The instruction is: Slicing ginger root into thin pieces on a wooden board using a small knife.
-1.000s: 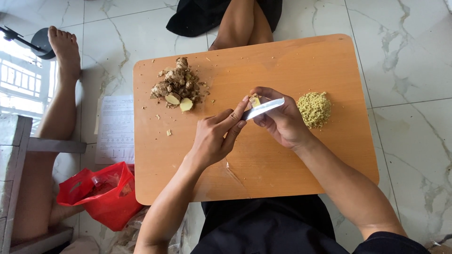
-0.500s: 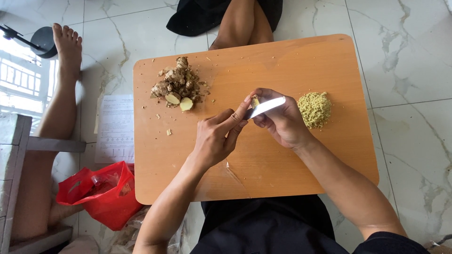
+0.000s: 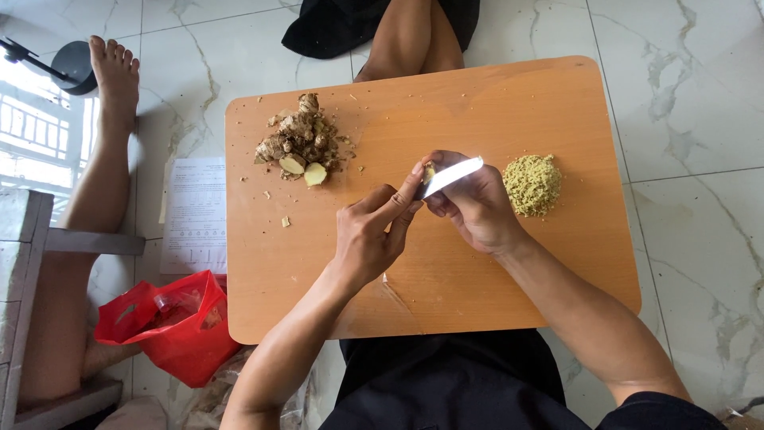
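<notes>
**Over the wooden board: small ginger piece pinched between two hands, blade against it**

At the middle of the rounded rectangular orange-brown wooden board (image 3: 493,302), which sat low over a white marbled tile floor (image 3: 692,103), both hands met. Left hand (image 3: 370,239) had fingers curled, forefinger and thumb stretched forward and closed on a small pale yellow piece of ginger (image 3: 428,171). Only a sliver of that piece showed; fingertips hid the rest, so its shape could not be made out. Right hand (image 3: 473,209) was wrapped around a knife with a pale, shiny flat blade (image 3: 450,176). Handle fully buried in the fist, its kind unknown. Blade lay aslant, inner end touching the ginger piece, outer end pointing toward a mound of finely chopped yellow-green ginger (image 3: 532,185) just beside the right hand's knuckles.

Toward the board's far left corner, well apart from the hands: a heap of knobby brown ginger roots and peelings (image 3: 301,143), two cut pieces with pale faces at its near edge. Loose scraps scattered around it.

Off the board, left: a red plastic bag (image 3: 171,322), contents unclear; a printed white paper sheet (image 3: 195,215) on the floor, partly under the board; another person's bare leg and foot (image 3: 103,143). Further knees at top edge, cut off by frame. Own lap in dark cloth below the board.
</notes>
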